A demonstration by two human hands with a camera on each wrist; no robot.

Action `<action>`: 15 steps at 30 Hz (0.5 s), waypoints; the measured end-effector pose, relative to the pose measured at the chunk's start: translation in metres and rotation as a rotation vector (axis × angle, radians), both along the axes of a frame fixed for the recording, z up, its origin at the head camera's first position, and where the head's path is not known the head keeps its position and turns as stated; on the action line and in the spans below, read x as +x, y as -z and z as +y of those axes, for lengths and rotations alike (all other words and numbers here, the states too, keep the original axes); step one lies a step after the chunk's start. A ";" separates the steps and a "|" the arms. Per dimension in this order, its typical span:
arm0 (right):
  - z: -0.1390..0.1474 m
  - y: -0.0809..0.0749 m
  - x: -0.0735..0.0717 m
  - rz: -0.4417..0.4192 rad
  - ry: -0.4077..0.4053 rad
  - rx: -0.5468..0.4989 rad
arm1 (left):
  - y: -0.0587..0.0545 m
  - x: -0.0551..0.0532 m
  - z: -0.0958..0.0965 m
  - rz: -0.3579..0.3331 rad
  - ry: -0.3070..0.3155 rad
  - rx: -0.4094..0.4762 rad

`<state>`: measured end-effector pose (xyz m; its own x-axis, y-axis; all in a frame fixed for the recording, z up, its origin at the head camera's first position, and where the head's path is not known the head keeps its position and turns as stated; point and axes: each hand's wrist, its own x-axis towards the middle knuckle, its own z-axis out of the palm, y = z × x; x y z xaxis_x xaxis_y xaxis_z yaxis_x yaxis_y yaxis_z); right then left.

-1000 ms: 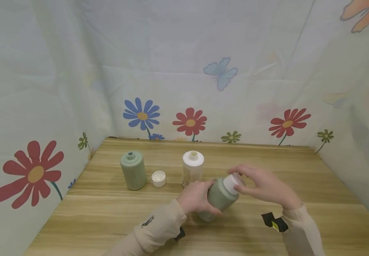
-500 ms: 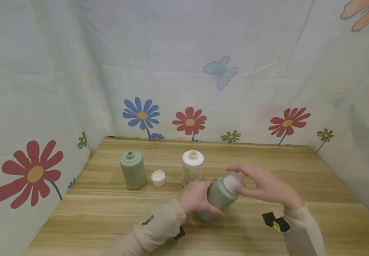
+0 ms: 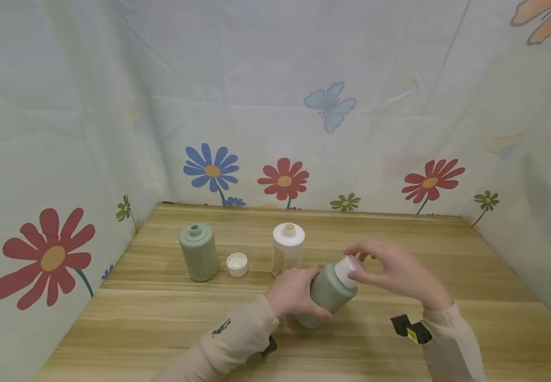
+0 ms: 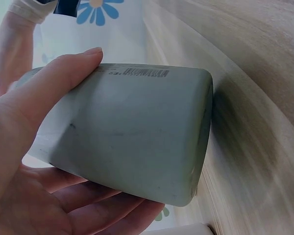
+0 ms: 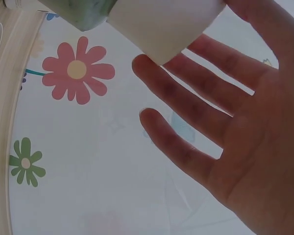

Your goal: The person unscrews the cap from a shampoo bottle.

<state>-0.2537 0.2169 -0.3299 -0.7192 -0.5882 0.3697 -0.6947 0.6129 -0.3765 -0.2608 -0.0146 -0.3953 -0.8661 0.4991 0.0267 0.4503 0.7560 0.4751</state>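
Observation:
My left hand (image 3: 295,293) grips a green bottle (image 3: 335,291) round its body, holding it tilted with its top toward the right. In the left wrist view, the thumb lies over the bottle (image 4: 132,127) near a printed barcode, and the fingers wrap underneath. A white cap (image 3: 347,271) sits on the bottle's top. My right hand (image 3: 395,270) pinches this cap between thumb and fingers. From the right wrist, the cap (image 5: 166,24) shows with the thumb on one side and fingertips at the other; two lower fingers stretch out beside it.
A second green bottle (image 3: 199,254), uncapped, stands at the left, beside a loose white cap (image 3: 237,265) lying hollow side up. An uncapped white bottle (image 3: 288,246) stands just behind my left hand. Another small round rim (image 3: 320,265) peeks out behind the held bottle. A patterned curtain (image 3: 256,106) surrounds the wooden table (image 3: 137,318).
My right hand's fingers have shifted round the white cap, with the thumb now higher on it. The left hand and the tilted green bottle have stayed nearly in place.

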 end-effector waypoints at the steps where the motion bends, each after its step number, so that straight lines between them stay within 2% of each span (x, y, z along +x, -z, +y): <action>1: 0.000 0.000 0.000 0.009 -0.017 0.008 | 0.000 0.000 0.000 0.004 0.000 -0.003; 10: 0.003 -0.001 0.000 0.001 -0.121 0.037 | -0.001 0.000 0.000 0.008 -0.002 -0.015; 13: 0.003 0.000 0.000 -0.005 -0.119 0.025 | -0.001 0.000 0.001 0.007 -0.002 -0.009; 15: 0.003 0.000 -0.001 -0.025 -0.087 0.012 | -0.001 0.001 0.001 0.002 -0.002 0.000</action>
